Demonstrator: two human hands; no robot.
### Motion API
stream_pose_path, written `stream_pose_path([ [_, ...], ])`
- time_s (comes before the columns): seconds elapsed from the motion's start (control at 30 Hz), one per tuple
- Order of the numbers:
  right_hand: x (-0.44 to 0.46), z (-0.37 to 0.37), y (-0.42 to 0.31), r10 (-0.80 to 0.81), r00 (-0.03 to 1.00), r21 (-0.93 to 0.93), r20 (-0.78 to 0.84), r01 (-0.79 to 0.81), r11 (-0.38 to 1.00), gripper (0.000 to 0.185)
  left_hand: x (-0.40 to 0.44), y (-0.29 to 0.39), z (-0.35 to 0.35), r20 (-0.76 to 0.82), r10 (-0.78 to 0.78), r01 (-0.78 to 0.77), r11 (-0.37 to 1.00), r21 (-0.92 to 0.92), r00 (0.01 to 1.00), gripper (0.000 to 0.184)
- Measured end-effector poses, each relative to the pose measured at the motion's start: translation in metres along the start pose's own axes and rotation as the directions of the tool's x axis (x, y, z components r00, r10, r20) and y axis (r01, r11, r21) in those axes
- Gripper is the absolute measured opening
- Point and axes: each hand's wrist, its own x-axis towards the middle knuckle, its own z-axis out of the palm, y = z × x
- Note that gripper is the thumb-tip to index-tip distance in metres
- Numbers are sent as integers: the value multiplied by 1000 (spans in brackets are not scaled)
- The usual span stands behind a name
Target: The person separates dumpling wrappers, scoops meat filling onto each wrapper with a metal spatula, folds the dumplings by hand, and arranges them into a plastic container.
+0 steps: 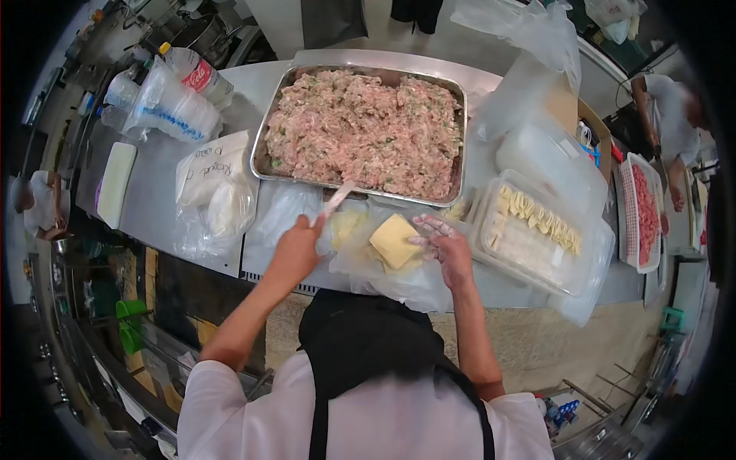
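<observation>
My left hand (pixel 295 251) is closed around a narrow, pale spatula (pixel 338 198), its tip at the near rim of a metal tray (pixel 257 153). Minced meat (pixel 360 130) with green bits fills that tray. My right hand (pixel 445 249), floury at the fingers, pinches the right corner of a square yellow dough wrapper (pixel 394 239). More wrappers show beneath it, over a plastic sheet (pixel 353 264). To the right of this hand, a clear plastic container (pixel 529 274) holds a row of folded yellow dumplings (pixel 540 221).
Left of the meat lie a bag of white powder (pixel 215 192), a cola bottle (pixel 195 74), plastic-wrapped items (pixel 165 107) and a white block (pixel 116 184). At right, a person (pixel 675 115) works near a basket of red meat (pixel 645 207). Another person (pixel 42 203) stands far left.
</observation>
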Motion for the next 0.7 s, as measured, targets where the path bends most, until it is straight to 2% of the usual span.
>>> stream_pose_path([
  [0.07,0,3,-1,-102,995,-281,4,99,955,44,-15,-11,-46,72,-37,38,999,-6,997,57],
  [0.1,-1,5,-1,-101,995,-279,-7,95,955,44,-20,-12,-60,79,-30,31,1000,-8,996,57],
  [0.17,-1,13,4,-253,967,-574,36,227,787,32,-26,-13,-74,-135,-85,66,988,-138,987,52],
  [0.2,1,18,9,-249,968,-574,23,217,790,32,-25,-14,-72,-124,-79,61,988,-141,989,52],
  [0.27,6,30,19,-445,875,-857,191,370,359,23,-23,-13,-66,-180,-74,35,978,-207,981,53],
  [0.3,5,38,24,-445,876,-861,186,363,355,23,-22,-12,-61,-179,-69,30,977,-213,981,53],
  [0.37,6,55,31,-441,849,-921,292,374,111,20,-21,-10,-47,-154,-67,12,942,-335,986,51],
  [0.5,22,50,49,-486,835,-943,259,327,59,20,-20,-14,-30,-176,-77,-11,891,-453,981,48],
  [0.57,22,46,41,-409,902,-940,137,249,235,20,-17,-12,-34,-174,-126,25,872,-489,977,43],
  [0.6,23,43,37,-418,898,-940,139,252,229,20,-13,-15,-35,-183,-120,16,872,-489,976,43],
  [0.67,22,37,35,-374,926,-886,46,211,414,19,-8,-23,-35,-236,-81,-29,904,-428,968,41],
  [0.7,21,37,33,-381,923,-885,48,216,412,19,-5,-24,-40,-243,-76,-35,905,-425,967,41],
])
